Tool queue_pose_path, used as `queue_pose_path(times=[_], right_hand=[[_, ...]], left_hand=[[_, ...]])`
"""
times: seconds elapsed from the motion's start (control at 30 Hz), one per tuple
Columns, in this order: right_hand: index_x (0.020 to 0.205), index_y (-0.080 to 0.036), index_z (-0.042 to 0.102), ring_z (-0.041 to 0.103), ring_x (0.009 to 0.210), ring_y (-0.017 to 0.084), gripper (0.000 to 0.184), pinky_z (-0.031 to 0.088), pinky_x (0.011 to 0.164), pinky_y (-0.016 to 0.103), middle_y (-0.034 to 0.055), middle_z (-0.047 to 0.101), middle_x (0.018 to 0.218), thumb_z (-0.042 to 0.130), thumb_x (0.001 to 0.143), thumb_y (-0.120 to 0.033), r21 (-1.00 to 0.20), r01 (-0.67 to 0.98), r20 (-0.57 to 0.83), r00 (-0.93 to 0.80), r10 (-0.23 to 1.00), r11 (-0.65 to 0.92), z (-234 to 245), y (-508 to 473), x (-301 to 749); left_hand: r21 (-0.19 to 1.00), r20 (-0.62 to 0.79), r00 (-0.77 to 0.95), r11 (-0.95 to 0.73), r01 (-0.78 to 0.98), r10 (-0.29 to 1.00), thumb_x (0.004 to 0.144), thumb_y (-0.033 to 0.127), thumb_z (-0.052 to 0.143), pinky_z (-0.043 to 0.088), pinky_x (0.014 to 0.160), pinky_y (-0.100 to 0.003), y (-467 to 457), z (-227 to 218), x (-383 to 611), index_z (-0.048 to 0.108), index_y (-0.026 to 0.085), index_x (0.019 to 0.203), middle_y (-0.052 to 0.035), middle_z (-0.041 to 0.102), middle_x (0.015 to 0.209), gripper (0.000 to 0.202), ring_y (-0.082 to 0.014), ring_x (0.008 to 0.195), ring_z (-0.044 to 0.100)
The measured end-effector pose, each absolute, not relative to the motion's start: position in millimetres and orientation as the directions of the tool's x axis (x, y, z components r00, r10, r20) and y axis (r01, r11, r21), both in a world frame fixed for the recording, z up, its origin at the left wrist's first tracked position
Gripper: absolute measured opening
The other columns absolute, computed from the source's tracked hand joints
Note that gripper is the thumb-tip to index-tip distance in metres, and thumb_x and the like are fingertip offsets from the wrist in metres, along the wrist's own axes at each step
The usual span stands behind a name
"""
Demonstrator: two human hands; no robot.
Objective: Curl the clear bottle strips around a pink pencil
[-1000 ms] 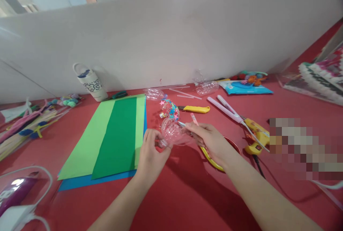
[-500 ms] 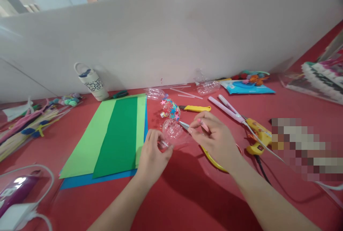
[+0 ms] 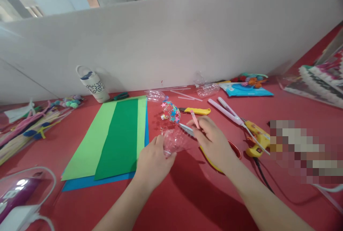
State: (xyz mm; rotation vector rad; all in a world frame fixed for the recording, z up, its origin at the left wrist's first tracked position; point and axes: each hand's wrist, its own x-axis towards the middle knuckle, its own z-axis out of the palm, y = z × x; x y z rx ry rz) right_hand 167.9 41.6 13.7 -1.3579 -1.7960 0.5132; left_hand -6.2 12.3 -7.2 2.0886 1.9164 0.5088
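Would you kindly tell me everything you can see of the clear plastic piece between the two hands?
The clear plastic piece looks like a cut-off part of a thin, ribbed bottle, colourless, so the red table shows through. It lies on its side, low over the table; whether it rests there is unclear. The left hand pinches its near left end. The tool in the right hand points its grey metal tip at the piece's right side.

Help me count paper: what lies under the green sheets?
A blue sheet peeks out under the green sheets along their near and right edges; the rest is covered.
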Motion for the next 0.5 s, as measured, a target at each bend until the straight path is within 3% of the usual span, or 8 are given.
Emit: queue_pose_path(times=[0.13, 0.23, 0.3, 0.4, 0.5], right_hand=[[0.099, -0.021, 0.061, 0.057, 0.076, 0.017, 0.024, 0.041, 0.067, 0.027, 0.0039, 0.060, 0.084, 0.040, 0.089, -0.015, -0.629, 0.611, 0.256, -0.420, 0.871, 0.480, 23, 30, 164], [0.086, -0.019, 0.066, 0.056, 0.077, 0.017, 0.027, 0.038, 0.063, 0.026, 0.0042, 0.060, 0.087, 0.049, 0.075, -0.001, -0.403, 0.676, 0.097, -0.639, 0.763, 0.617, 22, 19, 160], [0.078, -0.017, 0.067, 0.057, 0.079, 0.019, 0.026, 0.038, 0.065, 0.028, 0.0051, 0.061, 0.079, 0.048, 0.078, 0.001, -0.275, 0.693, 0.011, -0.691, 0.723, 0.666, 15, 13, 154], [0.086, -0.016, 0.067, 0.057, 0.083, 0.023, 0.020, 0.042, 0.073, 0.034, 0.0063, 0.064, 0.084, 0.049, 0.086, -0.006, -0.161, 0.668, 0.041, -0.731, 0.681, 0.726, 3, 6, 145], [0.100, -0.018, 0.064, 0.056, 0.093, 0.024, 0.020, 0.042, 0.085, 0.038, 0.0075, 0.064, 0.098, 0.049, 0.087, -0.011, -0.165, 0.649, 0.185, -0.719, 0.670, 0.743, 1, 3, 162]], left_hand=[[0.355, 0.023, 0.050, -0.055, 0.933, 0.999, 0.080, 0.027, 0.048, 0.031, 0.059, -0.030, 16, -6, -14, 0.047, 0.022, 0.091, -0.0059, 0.061, 0.079, 0.012, -0.0241, 0.074, 0.060], [0.372, -0.014, 0.070, -0.060, 0.926, 0.997, 0.084, 0.029, 0.045, 0.033, 0.060, -0.029, 22, -6, -22, 0.048, 0.022, 0.094, -0.0063, 0.063, 0.082, 0.013, -0.0236, 0.074, 0.061], [0.364, -0.012, 0.017, -0.012, 0.931, 1.000, 0.083, 0.032, 0.048, 0.034, 0.061, -0.029, 27, -5, -26, 0.047, 0.021, 0.090, -0.0059, 0.063, 0.082, 0.012, -0.0236, 0.076, 0.061], [0.346, -0.041, -0.005, 0.019, 0.938, 0.999, 0.083, 0.034, 0.048, 0.034, 0.060, -0.027, 33, -4, -29, 0.044, 0.022, 0.083, -0.0044, 0.062, 0.080, 0.012, -0.0214, 0.073, 0.061], [0.311, -0.074, -0.015, 0.037, 0.950, 0.997, 0.085, 0.036, 0.044, 0.033, 0.057, -0.026, 34, 0, -29, 0.041, 0.023, 0.079, -0.0040, 0.062, 0.079, 0.015, -0.0205, 0.071, 0.060]])
